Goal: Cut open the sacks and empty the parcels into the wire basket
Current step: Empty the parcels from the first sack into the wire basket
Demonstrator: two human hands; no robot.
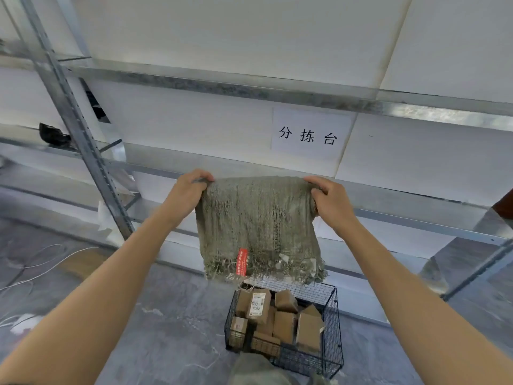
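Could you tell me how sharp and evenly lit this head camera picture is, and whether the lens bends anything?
Head view: bright, even light with soft shadows; the grey-green woven sack and brown cardboard parcels in the black wire basket look fairly sharp; the left hand and right hand are clear, the forearms smear toward the lower corners; wide-angle distortion slants the grey metal shelf rails.

Lots of open air out past both arms. Between the left hand [186, 190] and right hand [330, 201], blocked by the hanging sack [258, 226]. Below it, wire basket [331, 329] full of parcels [283, 318]. Behind, blocked by metal shelf rails [249, 90]
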